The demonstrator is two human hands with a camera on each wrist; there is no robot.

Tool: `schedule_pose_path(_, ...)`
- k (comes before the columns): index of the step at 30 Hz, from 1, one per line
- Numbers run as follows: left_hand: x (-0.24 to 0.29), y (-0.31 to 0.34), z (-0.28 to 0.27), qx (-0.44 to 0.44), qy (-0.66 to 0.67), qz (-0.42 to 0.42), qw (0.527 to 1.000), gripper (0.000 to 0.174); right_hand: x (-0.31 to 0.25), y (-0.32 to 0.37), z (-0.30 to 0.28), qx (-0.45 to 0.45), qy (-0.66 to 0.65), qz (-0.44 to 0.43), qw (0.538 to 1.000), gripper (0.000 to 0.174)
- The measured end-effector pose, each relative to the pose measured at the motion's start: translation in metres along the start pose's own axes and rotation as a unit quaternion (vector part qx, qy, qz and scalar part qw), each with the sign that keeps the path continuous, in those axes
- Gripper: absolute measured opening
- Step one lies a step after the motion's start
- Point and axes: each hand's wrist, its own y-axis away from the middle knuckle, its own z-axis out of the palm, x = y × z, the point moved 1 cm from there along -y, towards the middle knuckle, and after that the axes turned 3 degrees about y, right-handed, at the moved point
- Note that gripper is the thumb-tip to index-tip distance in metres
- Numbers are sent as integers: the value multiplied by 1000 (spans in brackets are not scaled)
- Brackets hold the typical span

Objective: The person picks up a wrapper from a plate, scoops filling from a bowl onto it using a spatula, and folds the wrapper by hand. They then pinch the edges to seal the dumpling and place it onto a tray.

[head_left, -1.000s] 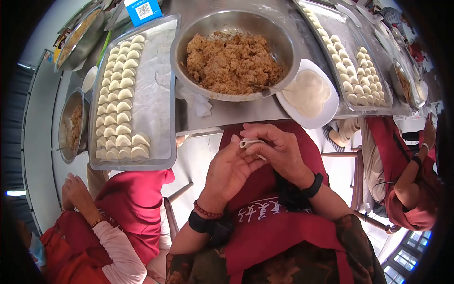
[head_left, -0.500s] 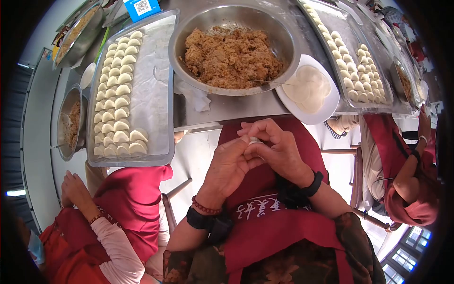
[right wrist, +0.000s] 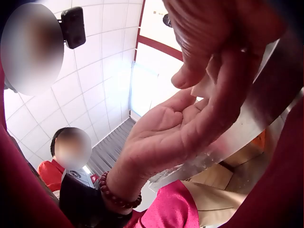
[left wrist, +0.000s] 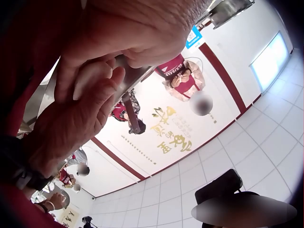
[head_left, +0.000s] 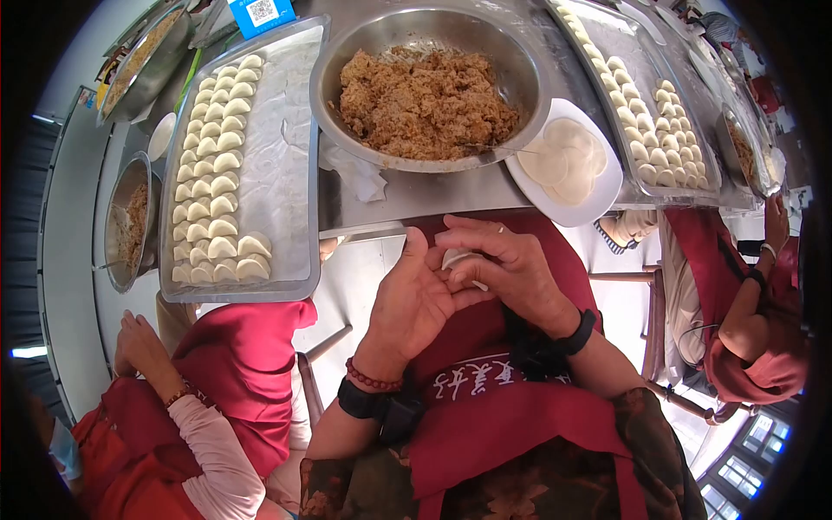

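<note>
In the head view a pale folded dumpling [head_left: 455, 257] is between the hands, above the red apron. The right hand [head_left: 518, 276] pinches it between thumb and fingers from the right, covering much of it. The left hand [head_left: 406, 299] lies palm up, thumb raised away, with its fingers reaching under the dumpling. The left wrist view shows the smooth white dough [left wrist: 92, 78] framed by the fingers of both hands. From the right wrist, only a small part of it appears between the right thumb and fingers.
Ahead stands a steel bowl [head_left: 520, 78] of brown filling [head_left: 425, 108], beside a white plate [head_left: 607, 195] of round wrappers [head_left: 563, 165]. Trays with rows of dumplings [head_left: 208, 173] lie left and right. People in red aprons sit on both sides.
Half a second ago the left thumb and fingers closed over the dumpling with the right hand. Now the left thumb has lifted off and the palm has opened; the right hand still holds the dumpling.
</note>
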Motion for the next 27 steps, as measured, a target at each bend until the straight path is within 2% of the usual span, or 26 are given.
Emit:
schedule_pose_path(4, 0, 1, 3, -12, -27, 7, 1000, 65, 2, -2, 2, -8, 17, -74, 997, 16)
schedule_pose_path(10, -1, 1, 6, -16, -46, 6, 999, 64, 5, 1, 4, -3, 31, -60, 998, 14)
schedule_pose_path(14, -1, 3, 13, 15, -7, 26, 1000, 64, -10, -2, -4, -51, 5, -27, 998, 13)
schedule_pose_path(22, -4, 1, 4, -9, -40, 14, 999, 62, 3, 0, 2, -22, 97, -102, 990, 15)
schedule_pose_path(27, -4, 2, 8, -6, -36, 20, 999, 64, -4, 0, -3, -21, 41, -65, 997, 14)
